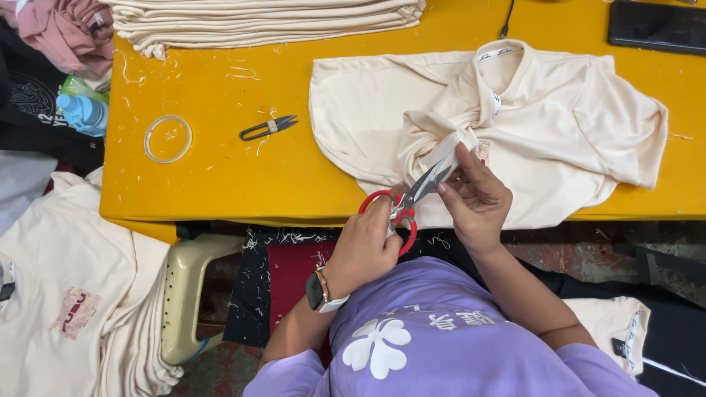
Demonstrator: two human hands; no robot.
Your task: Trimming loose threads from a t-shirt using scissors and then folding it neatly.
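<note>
Currently the left hand [364,246] is gripping the red-handled scissors [401,209], fingers threaded through the loops, blades parting slightly and pointing up and to the right. The right hand [474,198] is pinching a fold of the cream T-shirt [559,125] near its small sewn label [483,151], holding the fabric taut just at the blade tips. The shirt is lying spread on the yellow table [220,176], collar away from the person, hem edge hanging at the near side.

Well apart to the left, black thread snips [268,127] and a clear tape ring [168,138] are resting on the table; a stack of folded cream shirts [265,22] is sitting at the far edge. More cream shirts are piled on a stool [88,301] at lower left.

Risk, as a judgement: blade tips are sitting close to the pinching fingertips and to the shirt body beneath, so a slipping fold or an over-deep closing could be nicking fabric or skin. Loose thread scraps on the table could be clinging to the garment.
</note>
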